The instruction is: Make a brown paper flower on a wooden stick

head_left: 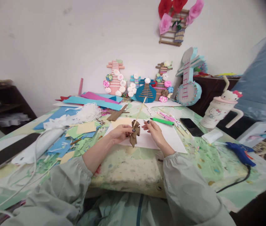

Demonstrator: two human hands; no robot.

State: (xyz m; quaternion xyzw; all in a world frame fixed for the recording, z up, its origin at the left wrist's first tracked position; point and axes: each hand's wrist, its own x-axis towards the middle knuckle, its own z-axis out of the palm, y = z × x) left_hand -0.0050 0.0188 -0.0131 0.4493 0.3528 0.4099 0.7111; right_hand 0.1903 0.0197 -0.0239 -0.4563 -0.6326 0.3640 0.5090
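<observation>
My left hand (122, 133) pinches a crumpled brown paper piece (134, 134), gathered like a flower, at its left side. A thin pale wooden stick (141, 110) rises from the top of the brown paper, slanting up and to the right. Just right of the paper, my right hand (154, 131) is raised with its fingers bent and a little apart; nothing clear shows in it. Under both hands lie white paper sheets (170, 142) on the patterned tablecloth (128, 169).
Paper scraps (82, 138), white string (89, 113) and a phone (8, 152) lie left. To the right are a green marker (163, 121), a black phone (191, 126), a tumbler (218, 110) and a blue glue gun (241, 152) with its cord. Decorated paper instruments (146, 91) line the wall.
</observation>
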